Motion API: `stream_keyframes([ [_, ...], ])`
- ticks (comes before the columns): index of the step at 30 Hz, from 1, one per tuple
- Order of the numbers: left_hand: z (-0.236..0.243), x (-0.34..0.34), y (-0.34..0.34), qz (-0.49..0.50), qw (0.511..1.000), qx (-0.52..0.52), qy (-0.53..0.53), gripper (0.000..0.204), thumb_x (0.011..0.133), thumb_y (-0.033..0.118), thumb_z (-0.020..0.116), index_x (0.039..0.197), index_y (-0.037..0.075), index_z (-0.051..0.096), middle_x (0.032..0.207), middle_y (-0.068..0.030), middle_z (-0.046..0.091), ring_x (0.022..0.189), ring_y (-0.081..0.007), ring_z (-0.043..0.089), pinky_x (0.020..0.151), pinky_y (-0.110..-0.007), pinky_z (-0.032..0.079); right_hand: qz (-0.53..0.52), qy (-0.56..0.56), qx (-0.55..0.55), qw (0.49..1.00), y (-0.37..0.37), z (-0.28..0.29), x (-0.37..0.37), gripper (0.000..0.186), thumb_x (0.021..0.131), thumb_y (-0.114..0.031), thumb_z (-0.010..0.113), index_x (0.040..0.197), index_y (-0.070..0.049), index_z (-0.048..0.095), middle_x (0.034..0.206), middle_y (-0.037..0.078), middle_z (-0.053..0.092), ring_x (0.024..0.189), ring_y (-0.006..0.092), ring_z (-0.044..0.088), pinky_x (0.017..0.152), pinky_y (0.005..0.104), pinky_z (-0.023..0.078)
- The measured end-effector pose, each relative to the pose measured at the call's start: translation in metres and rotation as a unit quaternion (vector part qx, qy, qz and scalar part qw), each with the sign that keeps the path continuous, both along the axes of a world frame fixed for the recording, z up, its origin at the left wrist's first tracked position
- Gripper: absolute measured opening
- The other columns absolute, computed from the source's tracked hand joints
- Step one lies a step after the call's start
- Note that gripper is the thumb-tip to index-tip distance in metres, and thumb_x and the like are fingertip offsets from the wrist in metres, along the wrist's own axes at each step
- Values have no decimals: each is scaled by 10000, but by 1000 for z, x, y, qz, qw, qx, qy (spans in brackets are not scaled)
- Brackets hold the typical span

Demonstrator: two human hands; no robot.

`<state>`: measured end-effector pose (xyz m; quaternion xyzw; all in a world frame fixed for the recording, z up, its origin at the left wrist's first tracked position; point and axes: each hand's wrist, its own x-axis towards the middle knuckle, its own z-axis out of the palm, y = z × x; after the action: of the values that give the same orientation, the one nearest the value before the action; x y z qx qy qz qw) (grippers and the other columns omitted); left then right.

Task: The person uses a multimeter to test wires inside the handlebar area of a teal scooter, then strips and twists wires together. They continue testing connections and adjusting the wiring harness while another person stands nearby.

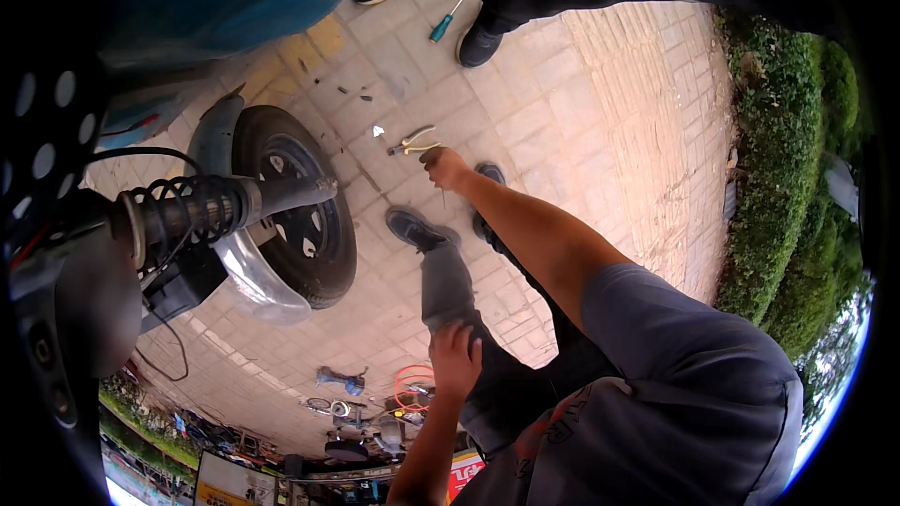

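Observation:
My right hand reaches down over the paving with its fingers closed around a small dark thing I cannot make out. Just beyond its fingertips lie pliers with yellowish handles, jaws toward the left. Beside them is a small white scrap. My left hand rests on my dark trouser leg near the knee, fingers spread and holding nothing. To the left stands a black-tyred wheel with a silver fender and a spring shock absorber.
A green-handled screwdriver lies near another person's shoe. Small dark pieces are scattered on the paving. A blue power tool and an orange hose lie at the lower middle. A hedge lines the right.

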<state>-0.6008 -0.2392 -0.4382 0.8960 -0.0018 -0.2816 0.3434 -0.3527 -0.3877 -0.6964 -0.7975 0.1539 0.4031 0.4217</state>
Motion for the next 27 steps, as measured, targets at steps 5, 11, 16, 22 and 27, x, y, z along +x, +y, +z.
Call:
stream_keyframes([
  [5,-36,-3,-10,-24,992,94,85,237,760,243,713,958,116,686,1087,-60,653,1056,-269,582,921,-448,418,66,-86,-50,993,12,-137,-57,254,813,-97,580,1038,-55,690,933,199,691,920,340,661,815,431,524],
  [11,-45,-9,23,-3,998,42,46,238,710,269,739,884,124,671,984,-29,674,928,-238,629,803,-389,437,187,-317,-253,895,15,-208,-45,459,775,-192,700,1208,-92,586,1238,116,563,1195,303,506,1015,470,384],
  [16,-47,17,35,-1,999,39,19,194,718,209,734,864,105,661,968,-54,672,900,-260,625,800,-408,453,372,-271,-323,827,-11,-218,-7,422,797,-256,651,1171,-80,569,1107,97,556,1114,264,518,1009,485,384],
  [22,-36,-8,26,5,995,83,55,190,735,276,724,825,114,685,918,-92,693,865,-308,648,762,-424,481,176,81,-178,965,1,-77,-21,458,809,-332,573,1103,5,673,1193,228,627,1108,384,614,925,445,502],
  [27,-17,7,16,29,993,43,105,237,806,308,670,898,90,696,927,-149,689,916,-334,630,801,-441,482,73,217,-16,973,-29,159,-33,504,889,-416,548,966,80,582,679,180,638,487,265,644,471,364,547],
])
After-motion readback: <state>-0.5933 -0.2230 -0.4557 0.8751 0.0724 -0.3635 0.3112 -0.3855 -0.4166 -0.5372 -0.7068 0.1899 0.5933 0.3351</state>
